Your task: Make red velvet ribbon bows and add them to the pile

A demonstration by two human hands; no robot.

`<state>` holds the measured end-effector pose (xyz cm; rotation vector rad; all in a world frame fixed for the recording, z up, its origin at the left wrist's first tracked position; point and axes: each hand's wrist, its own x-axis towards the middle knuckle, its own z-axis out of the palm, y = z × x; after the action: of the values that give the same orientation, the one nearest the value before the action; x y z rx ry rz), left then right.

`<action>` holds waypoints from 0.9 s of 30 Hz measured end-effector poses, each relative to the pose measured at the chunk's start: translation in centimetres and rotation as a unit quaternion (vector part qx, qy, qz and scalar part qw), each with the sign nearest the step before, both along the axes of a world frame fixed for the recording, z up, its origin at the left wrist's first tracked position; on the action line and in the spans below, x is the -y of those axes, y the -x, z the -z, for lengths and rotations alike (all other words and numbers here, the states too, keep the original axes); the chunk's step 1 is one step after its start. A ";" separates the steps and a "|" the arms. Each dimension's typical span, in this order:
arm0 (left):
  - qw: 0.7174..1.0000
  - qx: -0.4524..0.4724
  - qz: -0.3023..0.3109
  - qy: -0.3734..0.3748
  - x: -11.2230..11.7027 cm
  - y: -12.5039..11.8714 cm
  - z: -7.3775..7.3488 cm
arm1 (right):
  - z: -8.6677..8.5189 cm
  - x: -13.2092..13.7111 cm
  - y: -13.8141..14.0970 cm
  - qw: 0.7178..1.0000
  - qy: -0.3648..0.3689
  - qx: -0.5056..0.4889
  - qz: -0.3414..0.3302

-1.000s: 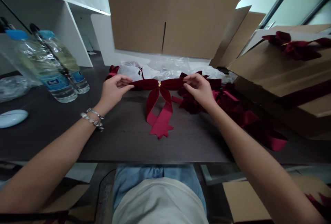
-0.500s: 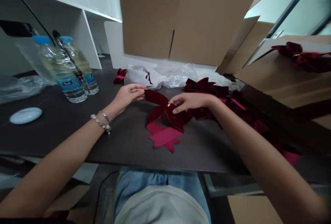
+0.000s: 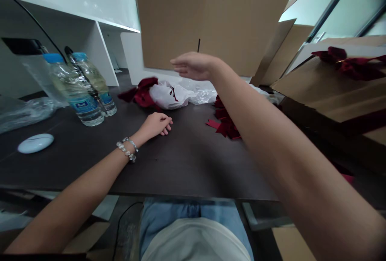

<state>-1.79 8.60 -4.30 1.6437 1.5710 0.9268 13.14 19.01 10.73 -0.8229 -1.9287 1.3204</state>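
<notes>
My left hand (image 3: 156, 124) rests on the dark table (image 3: 187, 164) with its fingers curled under and nothing in them; a beaded bracelet sits on the wrist. My right hand (image 3: 192, 65) is raised in the air over the back of the table, fingers stretched out flat and empty. A dark red velvet bow (image 3: 140, 92) lies at the back, against a white plastic bag (image 3: 169, 94). A heap of more red bows (image 3: 226, 123) lies under my right forearm, partly hidden by it.
Two water bottles (image 3: 83, 90) stand at the left, with a white mouse (image 3: 35, 143) nearer the edge. Clear plastic wrap (image 3: 205, 88) lies behind the bag. Large cardboard boxes (image 3: 217, 19) stand behind and to the right, one (image 3: 331, 84) with a red bow (image 3: 346, 62) on top.
Both hands have let go of the red bow they held. My right hand rose and swung to the back; the left dropped to the table. The red bow heap by the white bag is bigger.
</notes>
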 end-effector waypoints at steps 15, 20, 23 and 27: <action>0.988 -0.129 0.060 -0.054 0.5 -1.1 0.9 | 11.9 3.1 -15.6 0.822 -0.196 0.517 0.138; 0.979 -0.167 0.077 -0.085 1.3 -2.2 0.6 | 10.7 4.4 -14.8 0.805 -0.361 0.324 0.341; 0.979 -0.159 0.087 -0.094 1.7 -2.6 0.7 | 10.0 4.6 -14.7 0.799 -0.407 0.112 0.429; 0.989 -0.071 0.103 -0.083 2.0 -3.3 1.0 | 10.2 3.8 -14.3 0.868 -0.321 -0.034 0.377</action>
<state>1.52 6.63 -5.34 1.9856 1.4123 0.8648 27.48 15.22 0.49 -0.9938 -1.5576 0.2071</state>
